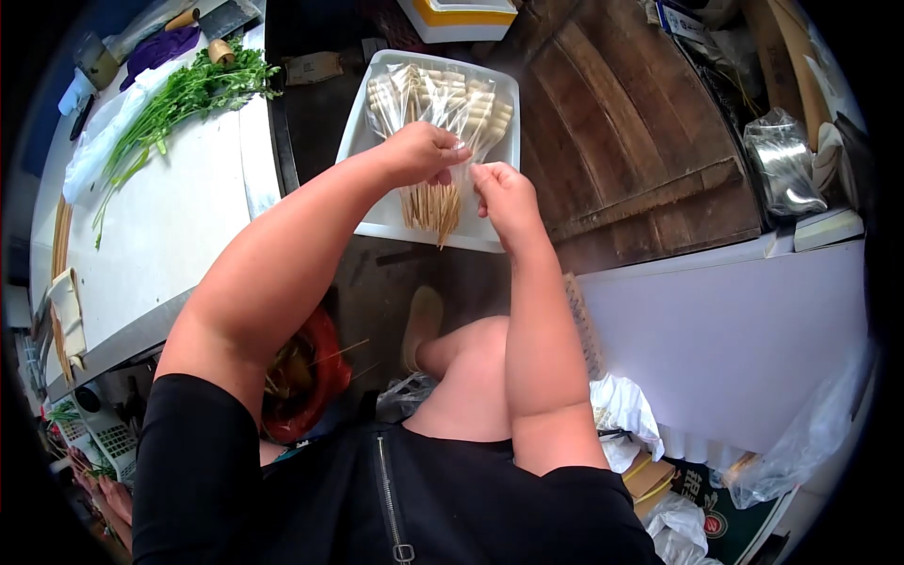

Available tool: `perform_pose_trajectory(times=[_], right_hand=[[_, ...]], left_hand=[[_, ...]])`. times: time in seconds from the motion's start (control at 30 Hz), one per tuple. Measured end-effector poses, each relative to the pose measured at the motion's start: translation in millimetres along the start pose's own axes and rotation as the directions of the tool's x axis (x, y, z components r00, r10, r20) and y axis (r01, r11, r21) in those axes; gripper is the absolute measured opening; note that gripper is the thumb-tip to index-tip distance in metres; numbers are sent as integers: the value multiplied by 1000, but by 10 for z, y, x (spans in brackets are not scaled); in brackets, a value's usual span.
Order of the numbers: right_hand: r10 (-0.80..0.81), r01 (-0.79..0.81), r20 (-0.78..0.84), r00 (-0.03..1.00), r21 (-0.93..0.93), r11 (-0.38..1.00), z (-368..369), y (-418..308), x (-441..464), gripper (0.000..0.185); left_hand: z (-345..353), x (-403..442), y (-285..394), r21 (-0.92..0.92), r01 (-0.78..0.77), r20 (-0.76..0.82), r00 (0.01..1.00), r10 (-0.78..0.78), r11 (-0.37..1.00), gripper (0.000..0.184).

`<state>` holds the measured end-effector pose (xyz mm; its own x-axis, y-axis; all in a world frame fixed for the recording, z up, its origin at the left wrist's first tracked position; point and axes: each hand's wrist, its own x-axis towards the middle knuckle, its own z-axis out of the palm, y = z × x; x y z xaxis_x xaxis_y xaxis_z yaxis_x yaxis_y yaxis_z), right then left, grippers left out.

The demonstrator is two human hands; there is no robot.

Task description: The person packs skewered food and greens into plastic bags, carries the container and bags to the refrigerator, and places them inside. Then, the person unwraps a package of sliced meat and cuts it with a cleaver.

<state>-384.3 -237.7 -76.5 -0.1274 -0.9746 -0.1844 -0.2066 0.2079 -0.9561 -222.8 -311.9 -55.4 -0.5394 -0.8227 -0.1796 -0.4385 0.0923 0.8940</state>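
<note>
Pale rolled food on wooden skewers [438, 209] lies in a white plastic tray [508, 104], its upper part covered by clear plastic bags [471, 122]. Over the middle of the tray, my left hand [422, 153] is closed in a pinch on the clear plastic. Just to its right, my right hand [506, 196] is also pinched shut at the plastic's edge; what lies between its fingertips is very small. The bare stick ends point toward me below my hands.
Left, a white table [188, 207] carries leafy green herbs [179, 104] and a purple cloth [160, 58]. Brown wooden boards [621, 122] stand right of the tray. A red basin [325, 377] sits by my leg. A foam box [457, 21] is behind.
</note>
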Motion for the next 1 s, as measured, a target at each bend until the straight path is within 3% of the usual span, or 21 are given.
perform_pose_trajectory(times=[0.07,0.1,0.17,0.33,0.4,0.43,0.53,0.63,0.67,0.7,0.77,0.83,0.87,0.9,0.97,1.0], right_hand=[[-132,136,61,989,-84,987,20,24,-27,20],[-123,127,60,991,-84,988,49,36,-42,20],[-355,368,94,930,-247,897,114,8,-49,15],[-406,420,116,907,-143,896,125,46,0,11],[-435,408,-24,900,-303,861,40,-10,-4,23],[-433,406,-25,901,-306,861,50,-9,-9,23],[-372,371,76,925,-391,842,77,20,63,50],[-398,367,-63,915,-280,887,134,32,126,50],[-391,366,-24,920,-305,879,143,33,112,44],[-388,363,-26,921,-302,882,166,63,129,44],[-410,421,134,902,-483,768,191,116,205,38],[-369,376,122,921,-523,765,147,58,186,28],[-395,393,126,910,-569,723,117,58,209,24],[-419,406,131,899,-611,680,96,46,218,21],[-383,367,114,917,-619,694,79,30,220,18],[-349,351,118,929,-574,740,75,39,230,18]], left_hand=[[-27,-28,40,-40,60,51,997,-58,997,28],[-33,-40,31,-44,65,58,996,-63,997,28],[-81,-28,30,29,95,93,991,-97,995,25],[-119,15,-13,-35,123,64,991,-121,992,18],[-127,-22,33,-14,120,59,991,-119,993,20],[-122,-39,63,8,115,54,992,-116,993,22],[-133,21,-76,-86,53,8,999,-53,995,32],[-98,66,-161,-103,-22,-32,999,19,994,31],[-91,74,-178,-100,-18,-26,1000,16,995,31],[-88,66,-165,-61,-24,13,1000,25,998,25],[-97,55,-126,-22,-35,53,998,36,999,20],[-111,-49,-5,175,-31,73,997,18,984,16],[-96,-76,-4,300,-144,50,990,135,943,14],[-84,-60,-29,304,-141,56,990,130,942,14],[-43,-14,-101,548,-283,19,945,326,787,8],[-23,-10,-105,600,-299,-23,921,390,742,14]])
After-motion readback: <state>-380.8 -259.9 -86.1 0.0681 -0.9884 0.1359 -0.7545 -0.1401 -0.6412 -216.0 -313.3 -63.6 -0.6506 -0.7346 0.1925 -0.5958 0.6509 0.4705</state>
